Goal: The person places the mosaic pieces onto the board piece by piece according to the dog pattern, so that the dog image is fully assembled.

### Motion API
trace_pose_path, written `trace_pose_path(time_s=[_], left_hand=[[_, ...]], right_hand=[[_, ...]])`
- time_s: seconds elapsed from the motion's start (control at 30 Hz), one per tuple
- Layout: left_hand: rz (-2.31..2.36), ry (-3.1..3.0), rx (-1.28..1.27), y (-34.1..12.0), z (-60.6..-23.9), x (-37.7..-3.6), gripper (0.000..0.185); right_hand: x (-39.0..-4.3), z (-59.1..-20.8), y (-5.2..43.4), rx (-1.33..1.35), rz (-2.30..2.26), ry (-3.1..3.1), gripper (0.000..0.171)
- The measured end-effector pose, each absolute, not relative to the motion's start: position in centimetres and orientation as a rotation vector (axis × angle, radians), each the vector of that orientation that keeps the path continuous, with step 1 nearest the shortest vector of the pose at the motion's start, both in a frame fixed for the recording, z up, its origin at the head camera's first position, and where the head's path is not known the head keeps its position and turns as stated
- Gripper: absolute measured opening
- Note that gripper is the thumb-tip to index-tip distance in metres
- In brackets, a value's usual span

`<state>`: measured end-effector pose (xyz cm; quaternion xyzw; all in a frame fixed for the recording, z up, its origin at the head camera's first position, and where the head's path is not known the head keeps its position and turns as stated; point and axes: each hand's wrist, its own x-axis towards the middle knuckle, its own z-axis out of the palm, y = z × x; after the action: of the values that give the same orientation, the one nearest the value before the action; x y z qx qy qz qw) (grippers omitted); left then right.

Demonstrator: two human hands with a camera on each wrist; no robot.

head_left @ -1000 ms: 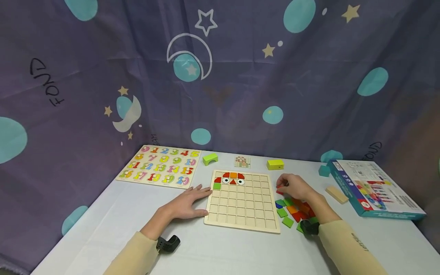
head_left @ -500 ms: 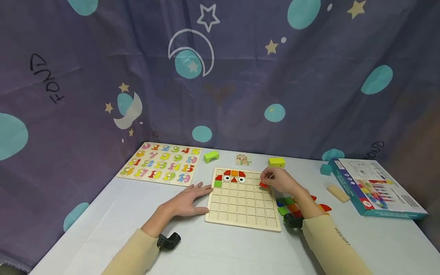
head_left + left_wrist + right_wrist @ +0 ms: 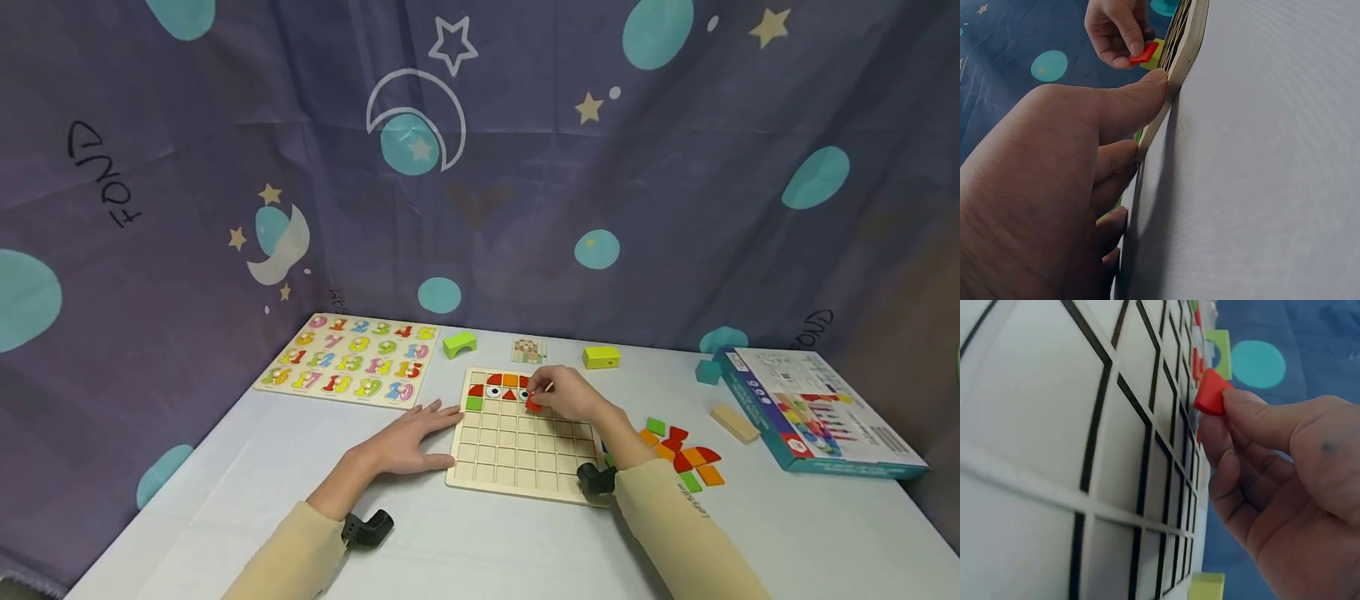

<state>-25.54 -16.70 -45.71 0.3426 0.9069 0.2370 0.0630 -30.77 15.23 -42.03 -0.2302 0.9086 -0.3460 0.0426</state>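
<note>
A wooden grid board (image 3: pixel 517 458) lies on the white table. In its upper left sit a green square tile (image 3: pixel 474 403), an orange tile (image 3: pixel 510 380), several red pieces and two eye tiles. My right hand (image 3: pixel 573 397) is over the upper part of the board and pinches a red tile (image 3: pixel 1212 392) between thumb and fingers. The tile is tilted above the cells, close to the right eye tile, which the hand partly covers. My left hand (image 3: pixel 405 440) rests on the table with fingers spread, its thumb and fingertips touching the board's left edge (image 3: pixel 1188 56).
Loose coloured tiles (image 3: pixel 682 454) lie right of the board, partly behind my right arm. Left is a number puzzle (image 3: pixel 360 367). Behind stand a green arch block (image 3: pixel 459 344), a pattern card (image 3: pixel 529 350) and a yellow-green block (image 3: pixel 602 357). A box (image 3: pixel 825 408) lies at right.
My right hand has carried the red tile leftward from the loose tiles, across the board's right side, to near the right eye tile. My left hand has stayed in place.
</note>
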Motion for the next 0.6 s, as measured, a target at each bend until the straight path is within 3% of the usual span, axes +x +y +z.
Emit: trace_pose_path(time_s=[0.6], left_hand=[[0.718, 2.742, 1.035, -16.6, -45.7, -25.5, 0.072]], right_hand=[[-30.8, -42.6, 13.8, -0.668, -0.905, 2.799, 0.004]])
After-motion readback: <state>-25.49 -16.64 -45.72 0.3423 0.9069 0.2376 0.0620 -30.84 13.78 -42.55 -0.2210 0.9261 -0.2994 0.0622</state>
